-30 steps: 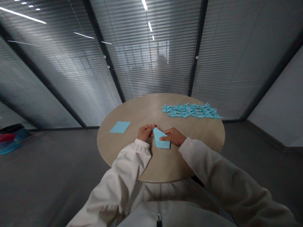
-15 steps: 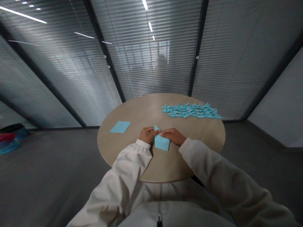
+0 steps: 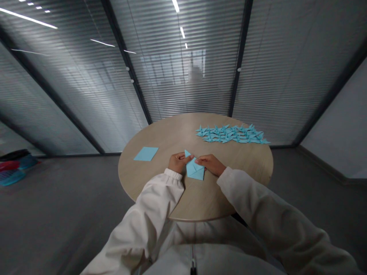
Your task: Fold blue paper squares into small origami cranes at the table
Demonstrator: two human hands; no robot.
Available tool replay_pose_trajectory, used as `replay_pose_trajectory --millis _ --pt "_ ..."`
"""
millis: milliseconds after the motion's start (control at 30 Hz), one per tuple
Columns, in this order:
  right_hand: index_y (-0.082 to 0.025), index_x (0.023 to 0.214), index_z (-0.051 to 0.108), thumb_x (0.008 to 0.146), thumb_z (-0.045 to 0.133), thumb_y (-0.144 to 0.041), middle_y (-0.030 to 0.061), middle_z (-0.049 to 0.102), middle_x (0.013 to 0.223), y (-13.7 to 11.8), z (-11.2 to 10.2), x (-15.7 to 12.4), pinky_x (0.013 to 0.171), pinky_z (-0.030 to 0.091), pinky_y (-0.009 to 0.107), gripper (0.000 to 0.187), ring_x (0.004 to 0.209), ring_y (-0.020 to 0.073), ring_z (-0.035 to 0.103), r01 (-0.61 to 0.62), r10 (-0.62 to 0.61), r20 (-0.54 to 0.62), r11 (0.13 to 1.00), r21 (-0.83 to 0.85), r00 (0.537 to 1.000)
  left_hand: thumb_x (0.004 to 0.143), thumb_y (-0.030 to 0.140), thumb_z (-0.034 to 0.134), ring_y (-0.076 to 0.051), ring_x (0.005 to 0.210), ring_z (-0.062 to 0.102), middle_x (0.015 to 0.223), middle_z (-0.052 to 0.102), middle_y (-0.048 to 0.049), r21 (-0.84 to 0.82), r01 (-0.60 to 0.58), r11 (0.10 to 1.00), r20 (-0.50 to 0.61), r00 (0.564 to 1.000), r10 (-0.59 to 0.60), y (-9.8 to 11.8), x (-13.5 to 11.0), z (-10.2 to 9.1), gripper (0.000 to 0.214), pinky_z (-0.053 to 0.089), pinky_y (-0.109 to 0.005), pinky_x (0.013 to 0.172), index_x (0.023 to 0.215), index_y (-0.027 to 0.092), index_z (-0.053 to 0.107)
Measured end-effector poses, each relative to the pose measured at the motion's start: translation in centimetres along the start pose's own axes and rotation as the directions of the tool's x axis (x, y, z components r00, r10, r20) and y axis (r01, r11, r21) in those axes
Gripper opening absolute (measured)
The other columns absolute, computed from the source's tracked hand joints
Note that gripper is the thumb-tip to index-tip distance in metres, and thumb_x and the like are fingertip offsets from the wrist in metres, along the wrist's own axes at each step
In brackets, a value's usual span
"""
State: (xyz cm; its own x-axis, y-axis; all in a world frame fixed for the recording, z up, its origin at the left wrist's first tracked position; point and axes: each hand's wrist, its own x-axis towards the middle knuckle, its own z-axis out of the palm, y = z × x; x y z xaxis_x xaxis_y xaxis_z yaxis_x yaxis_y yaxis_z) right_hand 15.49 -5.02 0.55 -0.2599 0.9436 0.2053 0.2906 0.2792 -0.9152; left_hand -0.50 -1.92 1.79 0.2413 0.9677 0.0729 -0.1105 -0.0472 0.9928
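Note:
A partly folded sheet of light blue origami paper (image 3: 195, 172) is held between my two hands above the near middle of the table. My left hand (image 3: 177, 162) pinches its upper left edge, thumb on top, beside a pointed tip. On the other side my right hand (image 3: 211, 164) grips the right edge, with the thumb on the front and the fingers partly hidden behind. Crease lines and a folded flap show on the paper's face.
The round wooden table (image 3: 166, 133) carries a flat blue sheet (image 3: 146, 154) on the left and rows of several folded blue paper cranes (image 3: 229, 134) at the back right. Behind stands a glass partition with blinds (image 3: 186, 95). Blue and red baskets (image 3: 13, 173) sit on the floor far left.
The folded paper has shifted slightly up and left. My right thumb has moved off its upper middle toward the right edge, uncovering more of the creased face.

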Motion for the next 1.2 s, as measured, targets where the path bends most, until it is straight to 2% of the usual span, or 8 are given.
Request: replay_pose_trajectory --millis 200,367,500,633,733,867,1033,1200 --pt "-0.015 0.054 0.049 0.074 0.05 -0.052 -0.0035 0.039 0.052 0.45 -0.23 0.14 0.051 0.028 0.022 0.042 0.053 0.009 0.035 0.076 -0.078 -0.016 0.993 -0.085 0.997 0.045 0.037 0.081 -0.008 0.043 0.049 0.052 0.06 -0.0008 0.008 -0.024 1.0 0.014 1.0 0.024 -0.35 0.3 -0.28 0.036 0.039 -0.02 0.042 0.061 0.009 0.064" --pt "-0.015 0.06 0.053 0.073 0.049 -0.053 -0.0025 0.045 0.053 0.58 -0.08 0.18 0.051 0.032 0.023 0.04 0.051 0.0104 0.042 0.014 -0.013 -0.014 0.999 0.033 1.0 0.047 0.04 0.079 -0.009 0.044 0.05 0.055 0.061 -0.0018 0.007 -0.047 0.999 -0.041 0.998 0.047 -0.53 0.58 -0.49 0.039 0.04 -0.021 0.043 0.065 0.009 0.064" --pt "-0.015 0.061 0.055 0.073 0.05 -0.052 -0.002 0.048 0.051 0.48 -0.18 0.08 0.05 0.035 0.022 0.039 0.05 0.011 0.045 -0.009 0.009 -0.046 1.0 -0.006 0.999 0.046 0.04 0.079 -0.008 0.043 0.048 0.052 0.059 -0.0007 0.007 -0.063 0.998 -0.098 0.993 0.064 -0.16 0.48 -0.35 0.038 0.039 -0.02 0.042 0.062 0.01 0.063" --pt "-0.015 0.055 0.053 0.074 0.05 -0.049 -0.002 0.047 0.049 0.37 -0.19 -0.02 0.049 0.034 0.022 0.039 0.049 0.0107 0.045 0.026 -0.03 -0.061 0.997 -0.069 0.998 0.044 0.038 0.08 -0.01 0.05 0.053 0.059 0.063 -0.0028 0.013 -0.045 0.999 -0.058 0.997 0.046 -0.27 0.5 -0.3 0.039 0.043 -0.021 0.048 0.066 0.01 0.065" --pt "-0.015 0.056 0.054 0.074 0.051 -0.048 -0.002 0.049 0.05 0.28 0.03 -0.03 0.049 0.035 0.022 0.038 0.049 0.0107 0.047 0.017 -0.019 -0.038 0.999 -0.041 0.999 0.041 0.033 0.082 -0.012 0.054 0.056 0.064 0.065 -0.0044 0.076 -0.051 0.996 -0.033 0.998 0.054 -0.65 0.67 -0.5 0.039 0.045 -0.022 0.053 0.07 0.01 0.067" --pt "-0.015 0.06 0.057 0.072 0.053 -0.048 -0.0015 0.052 0.052 0.2 0.2 -0.01 0.051 0.038 0.022 0.036 0.051 0.0108 0.048 -0.017 0.018 -0.025 0.999 0.028 1.0 0.044 0.033 0.08 -0.011 0.05 0.053 0.058 0.062 -0.0029 0.159 -0.091 0.983 -0.062 0.993 0.102 -0.71 0.73 -0.76 0.035 0.041 -0.021 0.048 0.067 0.01 0.068" --pt "-0.015 0.064 0.059 0.07 0.056 -0.046 -0.0023 0.052 0.053 0.38 -0.02 0.02 0.05 0.037 0.021 0.032 0.051 0.0098 0.047 -0.005 0.008 -0.082 0.999 0.041 0.997 0.044 0.034 0.08 -0.011 0.049 0.053 0.058 0.064 -0.004 0.12 -0.105 0.987 -0.122 0.985 0.119 0.04 0.37 -0.46 0.034 0.041 -0.021 0.047 0.062 0.01 0.066" --pt "-0.015 0.063 0.058 0.071 0.055 -0.047 -0.0024 0.052 0.055 0.63 -0.06 0.19 0.049 0.038 0.021 0.033 0.051 0.0096 0.047 0.008 -0.002 -0.089 0.997 0.072 0.996 0.047 0.046 0.077 -0.015 0.051 0.058 0.062 0.067 -0.008 0.013 -0.031 0.999 -0.113 0.993 0.032 -0.02 0.47 -0.39 0.042 0.047 -0.026 0.052 0.064 0.009 0.067"
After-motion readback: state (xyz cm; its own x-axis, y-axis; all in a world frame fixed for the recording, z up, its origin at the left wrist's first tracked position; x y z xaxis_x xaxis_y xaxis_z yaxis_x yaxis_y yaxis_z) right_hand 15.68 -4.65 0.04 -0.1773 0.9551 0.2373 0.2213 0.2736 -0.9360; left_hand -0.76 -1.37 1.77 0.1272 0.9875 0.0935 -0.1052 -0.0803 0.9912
